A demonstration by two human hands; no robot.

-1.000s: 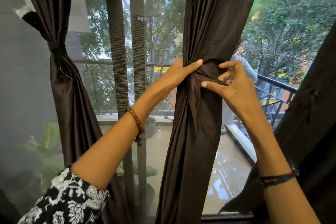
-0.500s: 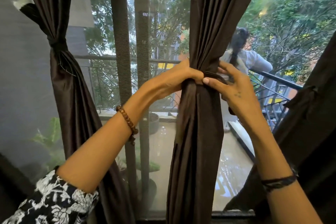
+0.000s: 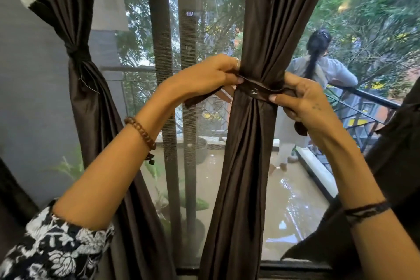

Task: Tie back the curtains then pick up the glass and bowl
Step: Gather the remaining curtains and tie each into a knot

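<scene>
Dark brown curtain [image 3: 256, 143] at frame centre, gathered into narrow waist. Tie band [image 3: 259, 89] wrapped across waist, ends pulled opposite ways, likely for knotting. Left end pinched by left hand [image 3: 211, 77], right end by right hand [image 3: 302, 102]. Left curtain [image 3: 79, 75] already tied. Glass, bowl not seen.

Middle curtain [image 3: 254, 143]: dark brown, slightly glossy, hanging upright in front of the window, gathered into a narrow waist about halfway up and flaring in folds above and below. Tie-back band [image 3: 259, 90]: same dark fabric, flat strip wrapped across the front of that waist, one end pulled out to the left, the other to the right, each end pinched, not yet knotted. Left curtain [image 3: 91, 109]: same brown cloth, already cinched by a knotted tie high up, bunched below, hanging beside the grey wall. Glass and bowl out of view.
</scene>
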